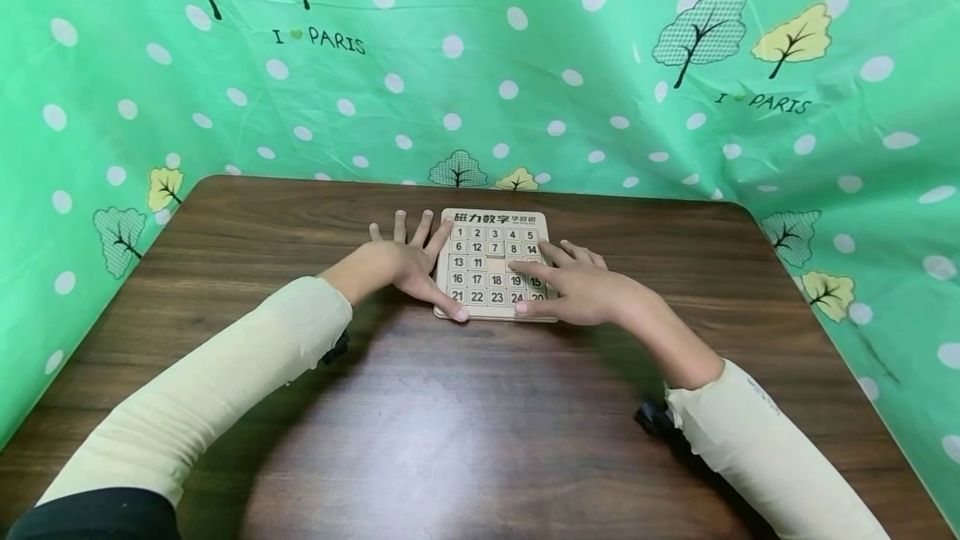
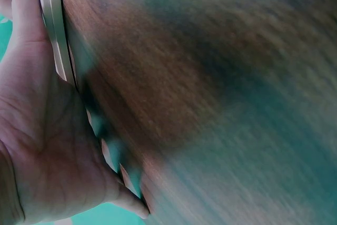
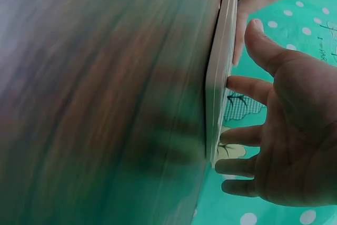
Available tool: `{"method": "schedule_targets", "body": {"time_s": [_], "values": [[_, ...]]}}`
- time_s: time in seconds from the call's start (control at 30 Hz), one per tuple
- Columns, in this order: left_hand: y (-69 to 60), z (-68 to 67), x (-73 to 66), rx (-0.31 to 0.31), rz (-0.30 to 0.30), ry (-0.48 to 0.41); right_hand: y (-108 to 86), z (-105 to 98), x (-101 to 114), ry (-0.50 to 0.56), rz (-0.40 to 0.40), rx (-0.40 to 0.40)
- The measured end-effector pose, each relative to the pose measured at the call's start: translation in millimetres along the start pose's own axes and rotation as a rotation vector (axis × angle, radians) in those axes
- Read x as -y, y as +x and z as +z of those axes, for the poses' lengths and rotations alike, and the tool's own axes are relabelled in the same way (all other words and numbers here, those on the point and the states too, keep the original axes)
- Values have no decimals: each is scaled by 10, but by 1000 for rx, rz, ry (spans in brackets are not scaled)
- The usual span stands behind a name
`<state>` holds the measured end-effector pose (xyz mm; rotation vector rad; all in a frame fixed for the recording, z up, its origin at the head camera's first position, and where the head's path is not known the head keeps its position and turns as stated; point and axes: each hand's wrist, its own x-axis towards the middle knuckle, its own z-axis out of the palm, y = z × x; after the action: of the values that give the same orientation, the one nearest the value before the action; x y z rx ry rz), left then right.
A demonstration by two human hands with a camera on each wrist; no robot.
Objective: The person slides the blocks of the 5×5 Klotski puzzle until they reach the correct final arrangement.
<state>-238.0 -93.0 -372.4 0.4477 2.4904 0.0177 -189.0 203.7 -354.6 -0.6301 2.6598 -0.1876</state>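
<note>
A light wooden board of numbered tiles (image 1: 496,280) lies flat on the table, with a bare gap in its middle row. The left hand (image 1: 411,267) is spread at its left edge, thumb at the bottom left corner and index finger at the upper left. Over the board's right side is the right hand (image 1: 588,290), index fingertip beside the gap, thumb above the bottom row; it covers some tiles. The left wrist view has the left palm (image 2: 52,125) beside the board's edge (image 2: 57,30). In the right wrist view the right hand (image 3: 300,125) has its index fingertip on the board (image 3: 218,82).
The brown wooden table (image 1: 390,440) extends around the board. Behind it hangs a green cloth (image 1: 510,48) with white dots and printed trees. Dark objects show under both wrists, the right one (image 1: 654,418) near the sleeve.
</note>
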Motion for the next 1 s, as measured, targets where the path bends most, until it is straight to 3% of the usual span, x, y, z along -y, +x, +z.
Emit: {"method": "schedule_targets", "body": {"time_s": [0.17,0.33,0.47,0.83,1.0], "values": [[13,0,3,2,2,5,-11,-15,43,4,-23,-20],[7,9,22,3,-6,2,121,-27,259,-1,-89,-11],[7,15,24,7,-4,3,203,-14,343,2,-81,13],[46,3,3,13,-5,3,73,-78,134,-11,-32,34],[53,10,10,14,-2,-1,163,-128,178,-24,-54,4]]}}
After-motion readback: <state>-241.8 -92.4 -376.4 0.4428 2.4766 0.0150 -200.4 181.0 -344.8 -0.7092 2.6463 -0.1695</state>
